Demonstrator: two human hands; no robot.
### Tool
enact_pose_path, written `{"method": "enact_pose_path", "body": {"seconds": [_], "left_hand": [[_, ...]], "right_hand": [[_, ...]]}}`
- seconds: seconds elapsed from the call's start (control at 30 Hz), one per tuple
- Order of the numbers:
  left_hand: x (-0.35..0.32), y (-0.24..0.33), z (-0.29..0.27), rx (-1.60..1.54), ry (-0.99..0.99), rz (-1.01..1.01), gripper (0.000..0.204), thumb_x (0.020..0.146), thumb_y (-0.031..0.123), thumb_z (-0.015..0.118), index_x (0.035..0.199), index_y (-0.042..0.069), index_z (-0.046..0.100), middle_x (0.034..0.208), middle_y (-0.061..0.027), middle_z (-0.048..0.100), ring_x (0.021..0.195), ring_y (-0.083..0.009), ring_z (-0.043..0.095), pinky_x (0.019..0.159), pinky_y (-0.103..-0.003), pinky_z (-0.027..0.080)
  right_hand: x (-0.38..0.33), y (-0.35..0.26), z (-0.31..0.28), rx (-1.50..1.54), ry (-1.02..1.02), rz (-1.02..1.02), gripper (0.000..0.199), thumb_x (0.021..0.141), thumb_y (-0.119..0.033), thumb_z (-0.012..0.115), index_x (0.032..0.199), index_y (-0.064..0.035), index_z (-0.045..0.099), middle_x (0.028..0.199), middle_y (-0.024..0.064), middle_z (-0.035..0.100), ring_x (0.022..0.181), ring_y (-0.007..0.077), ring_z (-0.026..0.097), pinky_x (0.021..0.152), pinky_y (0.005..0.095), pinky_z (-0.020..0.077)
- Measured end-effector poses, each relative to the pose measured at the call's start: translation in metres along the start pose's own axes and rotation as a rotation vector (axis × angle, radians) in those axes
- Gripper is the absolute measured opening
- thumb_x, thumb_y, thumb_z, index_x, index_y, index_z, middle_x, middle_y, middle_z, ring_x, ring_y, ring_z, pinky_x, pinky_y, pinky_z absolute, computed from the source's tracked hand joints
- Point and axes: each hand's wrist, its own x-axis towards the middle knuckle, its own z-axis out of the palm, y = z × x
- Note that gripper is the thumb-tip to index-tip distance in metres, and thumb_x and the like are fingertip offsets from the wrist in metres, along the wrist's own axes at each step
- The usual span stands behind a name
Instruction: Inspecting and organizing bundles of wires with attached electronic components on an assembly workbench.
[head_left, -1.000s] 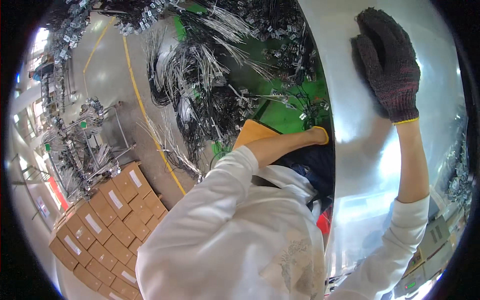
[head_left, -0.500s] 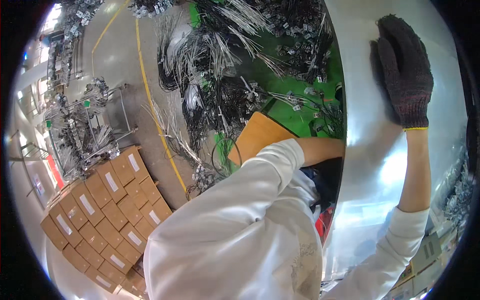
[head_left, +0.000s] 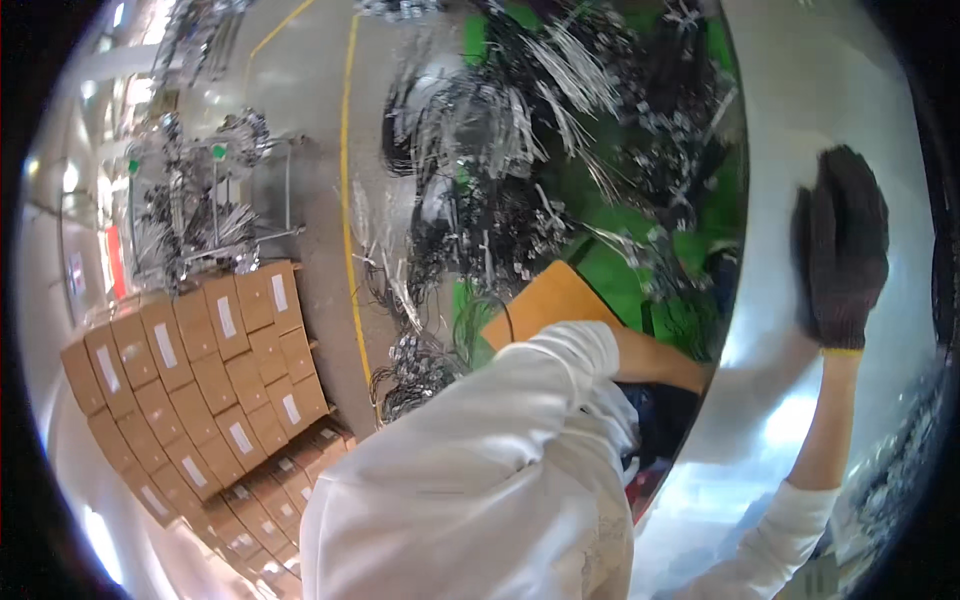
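Observation:
My right hand (head_left: 850,250), in a dark knit glove with a yellow cuff edge, lies palm down over the shiny metal tabletop (head_left: 790,130). Its fingers are stretched out and held close together, and no object shows in or under it. My left forearm (head_left: 660,360), bare below a pushed-up white sleeve, reaches right and passes beneath the table's edge. That hides the left hand and anything in it. Close to this forearm is a tan-orange board or seat (head_left: 550,305).
Bundles of black and silver cables (head_left: 480,130) with metal connectors lie over the green floor (head_left: 590,270) left of the table. Stacked cartons (head_left: 200,370) stand at lower left. Behind them is a cable-laden rack (head_left: 210,190). A yellow line (head_left: 347,200) runs along the grey floor.
The view has shifted, so table, cables and cartons sit differently in the picture. My right glove appears lower and farther right, still flat over the metal. The left hand stays hidden under the table edge.

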Motion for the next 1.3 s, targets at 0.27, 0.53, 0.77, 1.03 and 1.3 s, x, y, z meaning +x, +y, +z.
{"method": "enact_pose_path", "body": {"seconds": [0.27,0.53,0.77,1.03,1.3], "left_hand": [[0.066,-0.006,-0.036,0.059,0.211,-0.024,0.032,0.098,0.034,0.059,0.107,0.01,0.078,0.111,-0.0137,0.077,0.1,-0.0357,0.072,0.086,-0.05,0.057],[0.103,-0.01,-0.063,0.081,0.289,-0.025,0.033,0.097,0.036,0.059,0.104,0.012,0.08,0.108,-0.0138,0.078,0.097,-0.0363,0.073,0.083,-0.051,0.057],[0.153,-0.02,-0.122,0.177,0.296,0.05,0.033,0.096,0.038,0.059,0.101,0.013,0.081,0.105,-0.0139,0.079,0.094,-0.0369,0.074,0.081,-0.052,0.058],[0.183,-0.033,-0.169,0.284,0.253,0.089,0.034,0.095,0.04,0.06,0.098,0.014,0.082,0.102,-0.014,0.079,0.091,-0.0375,0.075,0.079,-0.052,0.059],[0.184,-0.042,-0.171,0.305,0.199,0.065,0.035,0.094,0.042,0.06,0.095,0.016,0.083,0.099,-0.0141,0.08,0.089,-0.0381,0.076,0.076,-0.053,0.059]], "right_hand": [[-0.003,-0.01,-0.013,0.027,-0.008,0.036,0.035,0.103,-0.016,0.064,0.136,-0.0024,0.068,0.141,0.0167,0.067,0.137,0.0348,0.058,0.119,0.0439,0.0428],[-0.002,-0.013,-0.02,0.018,0.01,0.052,0.038,0.103,-0.018,0.064,0.136,-0.0011,0.067,0.142,0.019,0.066,0.138,0.0378,0.056,0.12,0.0472,0.0406],[-0.008,-0.014,-0.025,-0.01,0.048,0.014,0.036,0.103,-0.021,0.062,0.132,0.0001,0.069,0.139,0.0208,0.067,0.135,0.0395,0.058,0.121,0.0504,0.0387],[-0.018,-0.009,-0.014,0.047,0.097,0.043,0.04,0.095,-0.02,0.07,0.13,-0.0014,0.069,0.137,0.0205,0.066,0.134,0.0398,0.058,0.12,0.0527,0.039],[-0.026,-0.014,-0.016,0.053,0.107,0.064,0.04,0.092,-0.021,0.072,0.127,-0.002,0.069,0.135,0.0207,0.066,0.133,0.0406,0.058,0.118,0.0539,0.04]]}}
